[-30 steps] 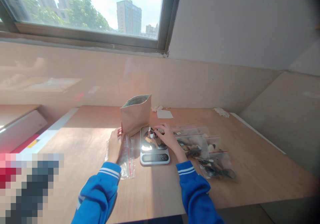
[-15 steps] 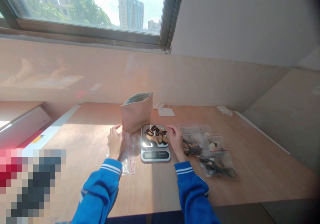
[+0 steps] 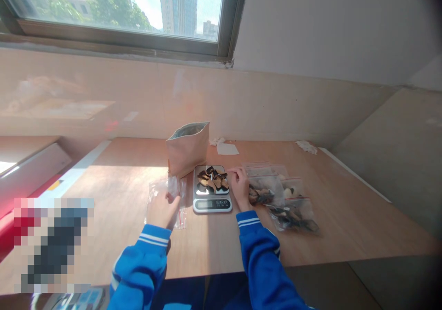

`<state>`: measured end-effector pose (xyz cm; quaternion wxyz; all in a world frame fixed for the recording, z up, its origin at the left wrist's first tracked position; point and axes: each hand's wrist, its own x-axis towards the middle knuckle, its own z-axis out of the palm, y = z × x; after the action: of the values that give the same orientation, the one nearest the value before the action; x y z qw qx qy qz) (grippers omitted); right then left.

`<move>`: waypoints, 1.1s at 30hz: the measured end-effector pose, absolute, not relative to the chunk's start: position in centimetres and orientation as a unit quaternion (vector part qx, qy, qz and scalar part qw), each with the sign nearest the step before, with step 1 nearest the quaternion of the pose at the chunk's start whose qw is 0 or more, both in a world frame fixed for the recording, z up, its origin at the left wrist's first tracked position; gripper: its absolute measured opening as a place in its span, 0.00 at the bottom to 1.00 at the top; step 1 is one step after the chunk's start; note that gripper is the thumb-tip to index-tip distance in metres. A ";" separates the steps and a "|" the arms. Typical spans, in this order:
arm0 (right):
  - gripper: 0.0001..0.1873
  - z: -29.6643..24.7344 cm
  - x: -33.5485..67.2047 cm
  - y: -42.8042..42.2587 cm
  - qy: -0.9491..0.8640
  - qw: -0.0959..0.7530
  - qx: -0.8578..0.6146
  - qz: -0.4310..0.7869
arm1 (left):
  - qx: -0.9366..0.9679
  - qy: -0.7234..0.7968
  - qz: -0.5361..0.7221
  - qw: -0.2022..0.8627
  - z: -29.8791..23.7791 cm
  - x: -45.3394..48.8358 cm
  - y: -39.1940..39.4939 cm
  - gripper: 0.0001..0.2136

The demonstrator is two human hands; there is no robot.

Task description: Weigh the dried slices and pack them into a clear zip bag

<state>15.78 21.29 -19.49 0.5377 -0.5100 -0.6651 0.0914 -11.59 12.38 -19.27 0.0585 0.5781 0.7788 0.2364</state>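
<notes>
A small digital kitchen scale [image 3: 213, 205] bears a heap of dried, dark-edged brown slices [image 3: 213, 179]. My left hand [image 3: 164, 208] lies over flat clear zip bags [image 3: 181, 195] left of the scale, thumb and forefinger apart; its other fingers are largely hidden. Just right of the weighing plate is my right hand [image 3: 241, 188], fingers loosely bent with nothing visible in them. Behind the scale a brown paper pouch [image 3: 188, 151] stands upright, its silvery mouth open.
Several zip bags [image 3: 293, 218] of dark and pale dried pieces lie right of my right hand. A white paper slip [image 3: 228, 149] and crumpled tissue [image 3: 306, 147] lie near the wall. A wooden tabletop [image 3: 338, 218] extends to the right.
My left hand has moved from beside the pouch's base back toward me, over the clear bags. My right hand stays beside the scale. The view has tilted slightly downward.
</notes>
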 end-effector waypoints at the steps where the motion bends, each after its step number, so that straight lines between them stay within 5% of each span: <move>1: 0.15 -19.5 15.7 21.3 -0.663 0.540 -0.510 0.093 | 0.587 0.780 0.209 0.054 -19.5 -11.3 12.2 0.13; 8: 0.15 -17.9 14.9 20.5 -0.650 0.570 -0.496 0.085 | 0.597 0.794 0.110 0.015 -18.7 -9.4 11.9 0.19; 13: 0.12 -15.2 12.9 16.3 -0.651 0.597 -0.450 0.133 | 0.611 0.783 0.103 0.044 -18.4 -9.5 12.4 0.11; 21: 0.11 -13.9 6.1 9.6 -0.708 0.422 -0.432 0.365 | 0.661 0.632 0.392 0.100 -15.8 -8.8 10.3 0.15; 26: 0.14 -14.5 5.6 10.5 -0.713 0.416 -0.430 0.366 | 0.627 0.587 0.477 0.189 -14.8 -8.3 8.8 0.16; 33: 0.17 -15.3 11.4 13.8 -0.694 0.450 -0.459 0.324 | 0.429 0.602 0.660 0.136 -13.3 -9.8 10.1 0.19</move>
<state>11.42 13.78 -15.35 0.4502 -0.4593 -0.6937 0.3242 -9.80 10.06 -13.27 0.1363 0.4294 0.6016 0.6596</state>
